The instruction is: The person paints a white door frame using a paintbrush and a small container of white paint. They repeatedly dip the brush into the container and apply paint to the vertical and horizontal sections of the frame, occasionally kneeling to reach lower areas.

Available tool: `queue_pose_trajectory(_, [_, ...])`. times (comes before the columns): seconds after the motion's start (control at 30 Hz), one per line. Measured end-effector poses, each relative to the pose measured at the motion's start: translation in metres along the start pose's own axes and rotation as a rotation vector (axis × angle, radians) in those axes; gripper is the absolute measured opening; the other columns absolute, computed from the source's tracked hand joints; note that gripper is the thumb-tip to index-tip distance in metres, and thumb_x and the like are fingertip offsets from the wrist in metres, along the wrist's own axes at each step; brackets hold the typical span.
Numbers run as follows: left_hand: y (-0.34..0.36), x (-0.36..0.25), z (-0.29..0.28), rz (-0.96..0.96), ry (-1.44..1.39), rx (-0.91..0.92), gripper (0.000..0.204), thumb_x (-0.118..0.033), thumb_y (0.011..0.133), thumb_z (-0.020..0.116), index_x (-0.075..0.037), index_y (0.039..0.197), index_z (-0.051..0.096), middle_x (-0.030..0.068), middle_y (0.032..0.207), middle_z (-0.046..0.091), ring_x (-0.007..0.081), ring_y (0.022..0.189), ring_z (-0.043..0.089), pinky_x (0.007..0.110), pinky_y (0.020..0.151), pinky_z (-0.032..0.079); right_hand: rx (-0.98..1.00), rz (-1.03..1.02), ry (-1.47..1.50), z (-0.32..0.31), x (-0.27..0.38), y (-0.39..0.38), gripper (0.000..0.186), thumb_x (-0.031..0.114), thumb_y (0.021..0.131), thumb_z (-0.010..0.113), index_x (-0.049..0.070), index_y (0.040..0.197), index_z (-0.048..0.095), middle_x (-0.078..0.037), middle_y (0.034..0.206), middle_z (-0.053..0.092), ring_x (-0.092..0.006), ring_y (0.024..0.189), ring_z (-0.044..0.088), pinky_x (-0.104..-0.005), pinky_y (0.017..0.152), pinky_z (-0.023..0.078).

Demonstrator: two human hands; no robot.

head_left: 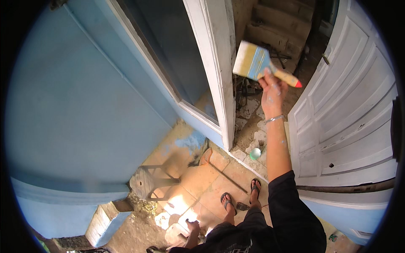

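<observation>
My right hand [273, 90] is raised in front of the doorway, closed around the handle of a wide flat paintbrush [258, 63]. The brush has a blue band, a wooden handle with a red tip, and pale paint on its bristle ends. Its bristles point left toward the white door frame [219, 67], and I cannot tell whether they touch it. Paint specks mark the hand and forearm. My left hand [193, 225] hangs low beside my body, small in view, its fingers apart and apparently holding nothing.
A white panelled door [337, 105] stands ajar on the right. Rubble and concrete steps [278, 25] lie beyond the threshold, near a small round tub [255, 154]. A broom [225, 177] lies by my feet. A grey stool [143, 182] stands near the blue wall [84, 118].
</observation>
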State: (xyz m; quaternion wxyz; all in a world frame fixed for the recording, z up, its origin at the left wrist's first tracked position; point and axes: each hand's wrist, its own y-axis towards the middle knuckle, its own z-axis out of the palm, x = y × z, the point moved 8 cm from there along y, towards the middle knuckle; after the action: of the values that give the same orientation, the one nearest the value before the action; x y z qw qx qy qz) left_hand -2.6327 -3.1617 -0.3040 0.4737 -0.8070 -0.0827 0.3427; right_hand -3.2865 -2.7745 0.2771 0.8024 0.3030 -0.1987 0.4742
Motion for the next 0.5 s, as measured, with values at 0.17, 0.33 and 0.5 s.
queue_pose_trajectory(0.17, [-0.008,-0.017,0.003,0.146,0.037,-0.004,0.076,-0.009,0.082,0.069,-0.007,0.148,0.029,0.0165,0.093,0.066,0.0280,0.076,0.065,0.042,0.068,0.055,0.161,-0.034,0.147,0.047,-0.001,0.051,0.026,0.009,0.091,0.075,0.002,0.114,0.065,-0.009,0.114,0.071,-0.0207,0.101,0.069,-0.0399,0.088,0.058])
queue_pose_trajectory(0.33, [-0.010,-0.012,0.014,0.016,0.237,-0.122,0.077,-0.014,0.082,0.070,-0.010,0.148,0.031,0.0175,0.093,0.068,0.0294,0.077,0.067,0.043,0.070,0.055,0.009,0.181,0.093,0.001,-0.041,0.020,0.029,0.004,0.089,0.075,0.003,0.115,0.063,-0.008,0.112,0.071,-0.0202,0.104,0.069,-0.0391,0.090,0.059])
queue_pose_trajectory(0.5, [-0.016,-0.022,0.033,-0.004,0.278,-0.073,0.074,-0.019,0.083,0.069,-0.014,0.148,0.034,0.0143,0.082,0.068,0.0249,0.067,0.066,0.039,0.061,0.054,0.199,-0.129,0.081,0.041,0.015,0.064,0.027,0.002,0.091,0.072,0.004,0.114,0.059,-0.009,0.114,0.069,-0.0205,0.103,0.068,-0.0412,0.093,0.056])
